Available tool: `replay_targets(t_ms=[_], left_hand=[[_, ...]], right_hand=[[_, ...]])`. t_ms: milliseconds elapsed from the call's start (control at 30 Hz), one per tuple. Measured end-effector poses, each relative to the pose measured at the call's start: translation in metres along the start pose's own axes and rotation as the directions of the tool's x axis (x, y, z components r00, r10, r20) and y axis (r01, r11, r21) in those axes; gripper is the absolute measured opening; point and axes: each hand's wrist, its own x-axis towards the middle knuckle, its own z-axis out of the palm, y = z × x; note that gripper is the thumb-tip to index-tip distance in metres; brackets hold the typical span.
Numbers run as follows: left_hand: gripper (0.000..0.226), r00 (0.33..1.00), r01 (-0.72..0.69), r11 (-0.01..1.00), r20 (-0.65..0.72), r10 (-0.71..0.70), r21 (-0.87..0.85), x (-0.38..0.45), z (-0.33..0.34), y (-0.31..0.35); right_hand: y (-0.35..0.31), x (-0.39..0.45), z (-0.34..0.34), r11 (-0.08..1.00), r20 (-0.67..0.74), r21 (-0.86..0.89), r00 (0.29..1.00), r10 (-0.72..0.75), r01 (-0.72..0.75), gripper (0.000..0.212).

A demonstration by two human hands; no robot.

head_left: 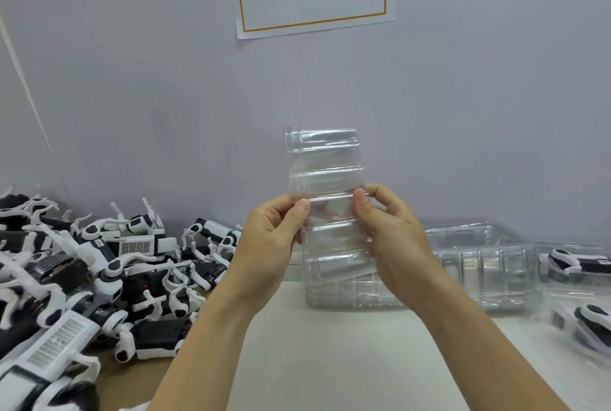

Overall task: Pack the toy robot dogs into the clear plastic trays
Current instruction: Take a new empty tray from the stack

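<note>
While both hands hold it upright above the table point(330, 344), the tray point(325, 179) stands between them, its ribbed length rising above the grip and its lower end hanging just below; the left hand point(271, 238) pinches one long edge with thumb in front and fingers curled behind, and the right hand point(390, 228) pinches the opposite edge the same way. Held by the edges like this, the thin plastic probably stays uncrushed and can be parted or opened, though I cannot tell whether it is one tray or several nested. Below and behind the grip, touching nothing held, sits the stack point(479, 265) of empty trays, likely the supply. Well to the left of the grip lies the heap of dogs point(99, 278), none yet in this tray. Far right of the grip, packed trays point(575, 265) already hold dogs, so the task looks partway done
</note>
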Motion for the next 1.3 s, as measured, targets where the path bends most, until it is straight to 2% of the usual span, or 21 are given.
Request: replay_targets(t_ms=[167,367,467,567,900,1100,1233,1300], left_hand=[[0.029,0.999,-0.026,0.996,0.041,0.023,0.085,0.000,-0.006,-0.003],[0.022,0.998,0.003,0.990,0.058,-0.012,0.143,0.002,-0.016,-0.006],[0.017,1.000,-0.006,0.972,0.029,-0.001,0.235,0.002,-0.010,-0.006],[0.023,1.000,-0.012,0.959,-0.011,0.016,0.284,0.001,-0.002,-0.003],[0.034,0.994,-0.061,0.949,-0.068,0.086,0.308,0.000,0.007,0.002],[0.034,0.972,-0.058,0.964,-0.206,0.114,0.260,0.002,-0.002,-0.001],[0.031,0.920,-0.028,0.989,-0.383,0.082,0.144,0.005,-0.017,-0.002],[0.032,0.882,-0.032,0.999,-0.470,0.038,0.020,0.006,-0.020,-0.004]], right_hand=[[0.000,-0.001,0.001,1.000,0.000,-0.001,1.000,-0.003,0.003,0.011],[0.004,-0.001,-0.001,0.993,0.022,-0.118,1.000,-0.005,0.008,0.012],[0.007,0.001,-0.002,0.985,-0.060,-0.172,0.998,-0.035,0.024,0.010],[0.007,0.002,-0.004,0.978,-0.132,-0.203,0.989,-0.064,0.036,0.012],[-0.002,0.003,-0.009,0.950,-0.236,-0.294,0.955,-0.179,0.106,0.010],[-0.013,0.005,-0.029,0.956,-0.345,-0.281,0.922,-0.178,0.080,0.015],[-0.029,0.005,-0.059,0.973,-0.520,-0.214,0.833,-0.188,0.086,0.023],[-0.034,0.003,-0.070,0.977,-0.603,-0.185,0.773,-0.199,0.107,0.025]])
